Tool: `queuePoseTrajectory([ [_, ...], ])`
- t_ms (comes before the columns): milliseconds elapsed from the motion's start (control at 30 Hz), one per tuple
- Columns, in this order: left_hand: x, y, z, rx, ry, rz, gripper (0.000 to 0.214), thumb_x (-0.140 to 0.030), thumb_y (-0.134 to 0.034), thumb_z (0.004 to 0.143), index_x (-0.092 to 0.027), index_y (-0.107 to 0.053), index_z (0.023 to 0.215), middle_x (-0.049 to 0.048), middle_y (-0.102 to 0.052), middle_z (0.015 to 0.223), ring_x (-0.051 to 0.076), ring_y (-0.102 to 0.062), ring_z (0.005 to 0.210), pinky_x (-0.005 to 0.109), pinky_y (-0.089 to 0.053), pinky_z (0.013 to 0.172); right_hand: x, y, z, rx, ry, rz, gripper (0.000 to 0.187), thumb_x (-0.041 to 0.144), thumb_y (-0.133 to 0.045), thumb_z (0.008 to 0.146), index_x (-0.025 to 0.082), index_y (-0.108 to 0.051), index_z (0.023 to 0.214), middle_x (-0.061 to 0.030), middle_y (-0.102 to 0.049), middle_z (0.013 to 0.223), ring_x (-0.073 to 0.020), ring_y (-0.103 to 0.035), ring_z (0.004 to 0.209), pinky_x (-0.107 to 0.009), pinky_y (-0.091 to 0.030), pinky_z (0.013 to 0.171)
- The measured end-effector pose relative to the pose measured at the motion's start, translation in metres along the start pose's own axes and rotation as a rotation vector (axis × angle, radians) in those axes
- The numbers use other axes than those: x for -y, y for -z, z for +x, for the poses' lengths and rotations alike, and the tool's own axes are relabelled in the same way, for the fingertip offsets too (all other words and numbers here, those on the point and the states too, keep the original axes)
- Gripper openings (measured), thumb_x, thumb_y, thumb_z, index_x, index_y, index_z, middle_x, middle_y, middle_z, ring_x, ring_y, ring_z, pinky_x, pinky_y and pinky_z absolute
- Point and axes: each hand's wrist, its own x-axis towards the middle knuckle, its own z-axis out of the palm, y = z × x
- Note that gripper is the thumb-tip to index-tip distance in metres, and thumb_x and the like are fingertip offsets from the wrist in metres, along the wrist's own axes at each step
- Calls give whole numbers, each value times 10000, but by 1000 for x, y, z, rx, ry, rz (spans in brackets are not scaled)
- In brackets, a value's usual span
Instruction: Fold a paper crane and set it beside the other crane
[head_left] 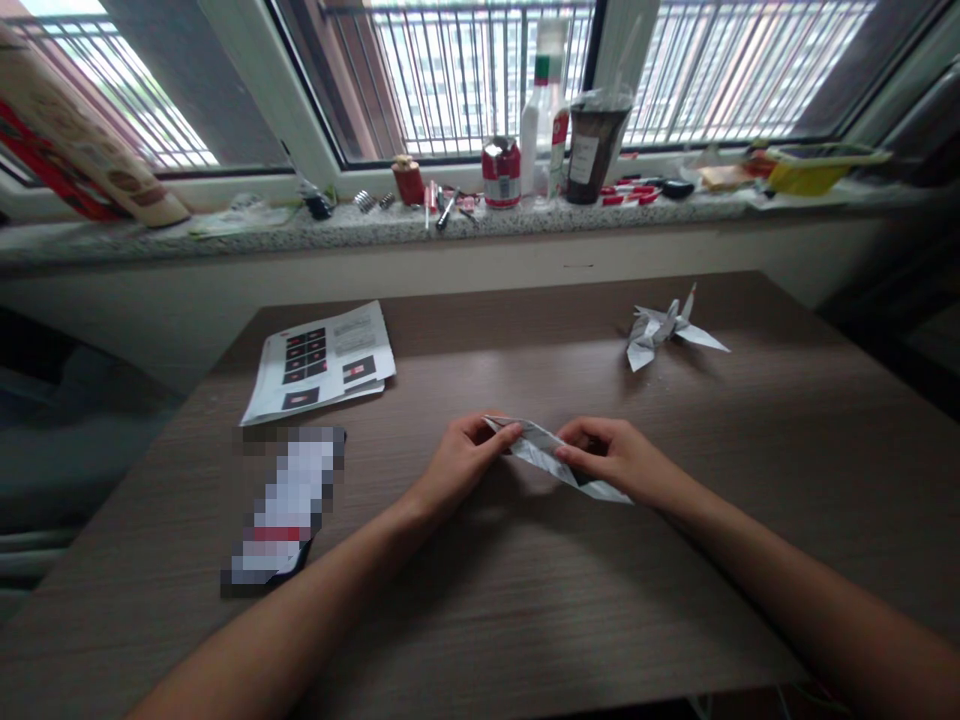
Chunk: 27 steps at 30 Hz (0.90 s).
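Note:
A narrow folded sheet of paper (536,452), whitish with faint print, is held just above the middle of the table. My left hand (472,447) pinches its upper left end, thumb on top and fingers behind. Farther along the strip, my right hand (604,452) grips it between thumb and curled fingers. The paper's lower right tip sticks out beneath the right palm. Beyond my right hand rests a folded paper crane (664,328) with spread wings.
Printed sheets (322,360) lie at the table's back left, with a phone (289,510), its screen blurred out, nearer me. On the windowsill (360,228) stand a soda can (501,172), a dark drink cup (594,150), a clear bottle (534,135) and a yellow container (806,178).

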Motion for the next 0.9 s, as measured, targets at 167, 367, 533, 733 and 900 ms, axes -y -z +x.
queuePoseTrajectory([
  [167,4,3,1,-57,-40,66,353,-514,-669,936,-170,-691,864,33,-660,780,165,-571,724,259,-440,666,1,6,0,-23,22,-63,280,464,-673,946,192,-742,954,-31,-721,828,-167,-628,725,-283,-470,645],
  [367,1,9,4,-24,-79,185,301,-469,-702,932,-192,-742,1041,60,-747,964,193,-660,823,272,-482,702,-1,9,0,-50,67,-182,259,437,-663,957,199,-749,898,-29,-716,814,-180,-620,759,-295,-449,673],
  [533,-9,12,4,134,-142,353,244,-416,-671,962,-209,-773,1043,57,-776,1003,218,-700,914,312,-516,824,0,8,0,-20,75,-223,230,426,-692,940,214,-761,883,-23,-730,833,-187,-633,779,-298,-443,680],
  [733,1,16,7,90,-150,441,293,-440,-625,980,-187,-773,974,45,-768,908,212,-692,829,283,-495,721,-1,9,1,-35,140,-288,203,362,-656,978,245,-749,1116,-25,-781,1020,-203,-694,905,-309,-486,775],
  [900,8,18,10,2,-202,628,213,-385,-638,975,-215,-767,975,47,-772,912,226,-697,834,299,-492,733,-8,10,4,-84,245,-421,226,317,-668,981,254,-698,1195,-53,-757,1122,-217,-692,994,-339,-506,860],
])
